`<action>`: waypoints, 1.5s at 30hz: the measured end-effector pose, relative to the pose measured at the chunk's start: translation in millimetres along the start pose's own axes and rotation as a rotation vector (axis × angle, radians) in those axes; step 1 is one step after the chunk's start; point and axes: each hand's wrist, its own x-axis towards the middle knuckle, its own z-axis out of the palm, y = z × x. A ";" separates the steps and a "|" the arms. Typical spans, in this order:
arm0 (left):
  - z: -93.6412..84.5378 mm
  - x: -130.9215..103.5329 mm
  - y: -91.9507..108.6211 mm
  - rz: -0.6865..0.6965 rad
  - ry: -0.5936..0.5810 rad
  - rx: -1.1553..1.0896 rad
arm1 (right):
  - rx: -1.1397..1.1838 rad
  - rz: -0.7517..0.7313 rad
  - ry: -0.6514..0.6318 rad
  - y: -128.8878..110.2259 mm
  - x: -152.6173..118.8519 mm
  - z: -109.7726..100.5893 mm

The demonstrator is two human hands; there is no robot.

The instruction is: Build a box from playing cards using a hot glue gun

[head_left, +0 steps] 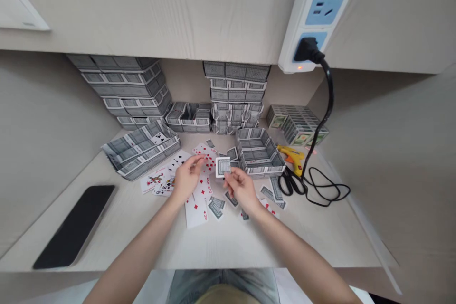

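My right hand (242, 191) pinches a small folded playing card (223, 167) by its lower edge, with the patterned grey back facing me. To its left, my left hand (187, 178) hovers apart from the card, its fingers curved and parted with nothing visible between them. Beneath the hands lie loose face-up playing cards (195, 211), diamonds among them, plus a joker card (154, 179) at the left. Several folded card pieces (216, 206) are scattered around my right hand. Close behind it stands an open box made of folded cards (261, 152).
Stacked card boxes (130, 76) rise at the back left, and another stack (237, 85) at the back centre. A long card tray (142, 149) sits left. A phone (74, 225) lies front left. Right are a yellow glue gun (294, 156), black scissors (292, 184) and a cable (329, 104) from a power strip (320, 14).
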 end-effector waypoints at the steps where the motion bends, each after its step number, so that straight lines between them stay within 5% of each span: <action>1: -2.9 3.0 -5.5 0.077 0.015 0.140 | 0.058 0.031 0.036 0.3 2.1 -1.2; 6: -2.0 8.0 -30.5 0.303 -0.088 0.527 | 0.106 0.060 0.103 0.5 3.8 -2.8; 16: 4.9 7.7 -35.7 0.265 -0.087 0.554 | -0.011 0.002 -0.014 -1.7 -4.6 1.0; 21: 2.1 7.2 -23.8 0.196 0.086 0.483 | -0.027 -0.015 -0.024 0.1 -3.8 0.7; 27: -3.0 0.7 -0.7 0.300 0.258 0.334 | -0.019 -0.014 -0.014 3.2 -1.9 0.0; 36: 12.6 -15.2 11.4 0.185 -0.087 -0.336 | 0.097 -0.123 -0.028 2.7 0.6 -1.0; 45: 10.0 -18.7 15.7 0.205 -0.326 -0.460 | 0.216 -0.210 -0.037 1.6 5.6 -9.0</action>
